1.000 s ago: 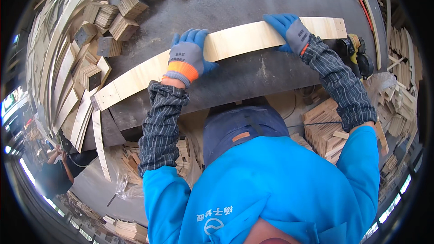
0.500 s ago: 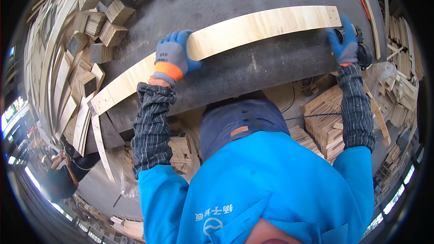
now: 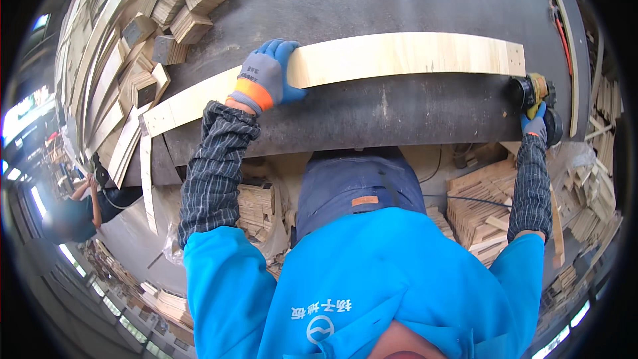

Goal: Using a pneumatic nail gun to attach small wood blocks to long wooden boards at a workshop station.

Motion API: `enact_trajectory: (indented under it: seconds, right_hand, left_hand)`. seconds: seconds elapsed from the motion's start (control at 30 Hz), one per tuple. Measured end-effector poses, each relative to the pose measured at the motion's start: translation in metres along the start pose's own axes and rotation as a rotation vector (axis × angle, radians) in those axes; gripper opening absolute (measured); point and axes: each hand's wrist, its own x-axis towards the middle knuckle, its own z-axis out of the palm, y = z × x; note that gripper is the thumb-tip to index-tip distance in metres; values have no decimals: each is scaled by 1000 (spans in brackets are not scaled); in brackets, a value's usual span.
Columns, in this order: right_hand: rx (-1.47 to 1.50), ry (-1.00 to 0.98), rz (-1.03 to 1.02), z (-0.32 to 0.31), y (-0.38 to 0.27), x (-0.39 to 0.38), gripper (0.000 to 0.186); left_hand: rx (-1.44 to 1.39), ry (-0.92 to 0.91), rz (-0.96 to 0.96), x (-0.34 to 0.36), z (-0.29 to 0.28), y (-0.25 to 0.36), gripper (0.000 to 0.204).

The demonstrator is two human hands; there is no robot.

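A long, pale, gently curved wooden board (image 3: pixel 399 53) lies on the dark bench top, with small dots at its right end. My gloved left hand (image 3: pixel 266 74) is shut across its left part, fingers over the far edge and thumb along the near edge. By the board's right end, my gloved right hand (image 3: pixel 533 123) is closed around a yellow and black angle grinder (image 3: pixel 535 86). The grinder's round black head points left, beside the board's near right corner. My fingers partly cover its body.
Wooden blocks (image 3: pixel 169 50) and long thin strips (image 3: pixel 100 33) are heaped at the left of the dark bench (image 3: pixel 452 110). Stacked wood pieces (image 3: pixel 475 209) stand below the bench at right. Another person's arm (image 3: pixel 95 203) shows at far left, near a round tool.
My right hand has come down from beside the board's right end and closed on the grinder, which now sits turned there. My left hand still grips the board. The view has shifted slightly.
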Motion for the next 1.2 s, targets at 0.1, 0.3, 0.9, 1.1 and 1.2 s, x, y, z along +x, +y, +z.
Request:
enact_trajectory:
  seconds: [0.1,0.3,0.9,1.1,1.2]
  right_hand:
    - [119,-183,115,-5,14,16,87]
    - [639,-426,220,-121,-4,-95,31]
    - [1179,-846,-33,-328,-419,-305,20]
    - [1087,-719,52,-361,-426,-328,30]
    - [1136,-738,45,-351,-416,-335,23]
  left_hand:
    - [-3,-12,6,-2,0,-1,81]
    - [-21,7,19,-2,3,0,79]
    - [-84,72,18,-3,4,13,62]
    - [-98,43,28,-4,2,14,68]
    - [-76,47,15,-5,1,16,65]
